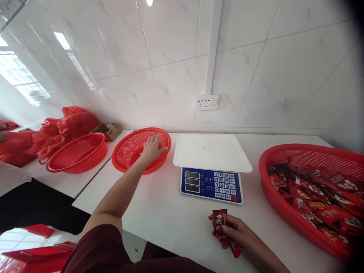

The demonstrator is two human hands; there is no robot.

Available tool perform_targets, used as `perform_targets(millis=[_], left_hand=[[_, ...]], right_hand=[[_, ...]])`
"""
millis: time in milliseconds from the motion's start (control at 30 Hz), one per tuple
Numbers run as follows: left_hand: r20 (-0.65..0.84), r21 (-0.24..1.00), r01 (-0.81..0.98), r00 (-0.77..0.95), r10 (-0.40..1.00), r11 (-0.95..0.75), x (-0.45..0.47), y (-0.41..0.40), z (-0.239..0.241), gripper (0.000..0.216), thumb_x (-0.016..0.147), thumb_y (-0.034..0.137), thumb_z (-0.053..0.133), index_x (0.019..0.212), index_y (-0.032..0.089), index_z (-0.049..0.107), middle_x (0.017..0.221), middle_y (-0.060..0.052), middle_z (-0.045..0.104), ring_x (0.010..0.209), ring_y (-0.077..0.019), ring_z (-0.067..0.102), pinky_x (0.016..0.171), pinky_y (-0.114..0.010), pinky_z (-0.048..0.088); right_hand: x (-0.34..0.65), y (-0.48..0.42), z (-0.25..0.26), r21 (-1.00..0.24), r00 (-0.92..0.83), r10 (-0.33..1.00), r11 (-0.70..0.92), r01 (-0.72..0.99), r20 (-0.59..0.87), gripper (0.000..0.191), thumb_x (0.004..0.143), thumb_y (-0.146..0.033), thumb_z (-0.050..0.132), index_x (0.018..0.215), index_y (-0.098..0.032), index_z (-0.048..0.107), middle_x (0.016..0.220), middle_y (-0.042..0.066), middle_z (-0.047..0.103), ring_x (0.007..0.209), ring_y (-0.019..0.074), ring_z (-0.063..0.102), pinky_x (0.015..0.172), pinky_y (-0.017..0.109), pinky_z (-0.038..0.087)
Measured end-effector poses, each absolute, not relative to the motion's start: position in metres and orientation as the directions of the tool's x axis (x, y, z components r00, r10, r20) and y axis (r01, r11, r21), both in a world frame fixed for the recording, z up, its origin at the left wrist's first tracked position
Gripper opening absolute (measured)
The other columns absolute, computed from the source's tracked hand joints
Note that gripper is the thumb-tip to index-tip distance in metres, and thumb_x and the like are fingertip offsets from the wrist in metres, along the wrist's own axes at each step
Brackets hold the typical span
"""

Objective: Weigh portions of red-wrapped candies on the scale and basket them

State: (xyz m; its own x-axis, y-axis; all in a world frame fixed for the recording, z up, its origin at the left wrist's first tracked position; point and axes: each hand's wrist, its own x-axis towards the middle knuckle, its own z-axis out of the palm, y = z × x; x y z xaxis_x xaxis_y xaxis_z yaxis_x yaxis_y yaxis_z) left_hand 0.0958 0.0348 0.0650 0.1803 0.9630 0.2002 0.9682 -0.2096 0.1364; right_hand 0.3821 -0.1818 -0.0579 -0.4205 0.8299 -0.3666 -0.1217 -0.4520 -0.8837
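My left hand (152, 148) reaches out over a red perforated plastic basket (121, 153), its fingers spread and nothing visible in them. A little of what lies at the bottom of that basket shows beside the hand, but most is hidden. Close to me, above the white table, my right hand (237, 231) is closed on small dark-red snack packets (220, 218); how many I cannot tell. Between the hands and farther back stands a digital scale (211, 185) with a bare white pan (210, 151) and a blue keypad panel.
At the right, a large red basket (269, 185) holds many red wrapped packets (321, 197). Leftward, on an adjoining table, are a red basin (76, 153), red plastic bags (74, 123) and a small cardboard box (112, 131). A tiled wall with a socket (207, 102) stands behind.
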Motion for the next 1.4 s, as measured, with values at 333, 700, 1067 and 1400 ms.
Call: perform_targets(millis=[333, 700, 1067, 1400], left_hand=[[0.246, -0.1, 0.945, 0.327, 0.912, -0.312, 0.054, -0.005, 0.044, 0.046, 0.089, 0.044, 0.038, 0.131, 0.029, 0.043, 0.132, -0.007, 0.05, 0.133, -0.0273, 0.028, 0.11, -0.05, 0.013], [0.087, 0.904, 0.346, 0.428, 0.899, -0.252, 0.129, -0.062, 0.035, 0.042, 0.089, 0.042, 0.04, 0.128, 0.025, 0.039, 0.129, -0.009, 0.05, 0.117, -0.0219, 0.049, 0.094, -0.04, 0.044], [-0.143, 0.87, -0.316, 0.572, 0.807, 0.378, 0.219, -0.051, 0.039, 0.038, 0.076, 0.019, 0.065, 0.112, 0.017, 0.054, 0.09, -0.005, 0.063, 0.069, -0.0101, 0.061, 0.072, -0.028, 0.05], [0.097, 0.978, -0.203, 0.236, 0.967, -0.048, 0.218, -0.006, 0.059, 0.017, 0.078, 0.018, 0.059, 0.095, 0.017, 0.058, 0.092, -0.002, 0.058, 0.079, -0.01, 0.055, 0.071, -0.024, 0.047]], right_hand=[[0.383, -0.181, -0.054, -0.856, -0.373, 0.851, -0.467, -0.22, -0.369, 0.046, 0.07, -0.048, 0.067, 0.105, -0.019, 0.064, 0.083, 0.006, 0.06, 0.072, 0.0165, 0.057, 0.058, 0.027, 0.047], [0.371, -0.159, -0.017, -0.772, -0.187, 0.932, -0.362, -0.522, -0.311, 0.039, 0.073, -0.047, 0.063, 0.097, -0.016, 0.066, 0.083, 0.008, 0.068, 0.071, 0.0161, 0.064, 0.049, 0.02, 0.047], [0.368, -0.087, 0.048, -0.85, -0.037, 0.989, -0.14, -0.508, -0.14, 0.014, 0.081, -0.032, 0.058, 0.087, -0.021, 0.064, 0.083, 0.001, 0.069, 0.074, 0.0132, 0.066, 0.056, 0.02, 0.055], [0.373, -0.028, 0.051, -0.994, 0.136, 0.986, -0.086, -0.066, -0.094, 0.024, 0.074, -0.025, 0.066, 0.097, -0.019, 0.063, 0.098, 0.007, 0.064, 0.085, 0.0178, 0.063, 0.059, 0.026, 0.059]])
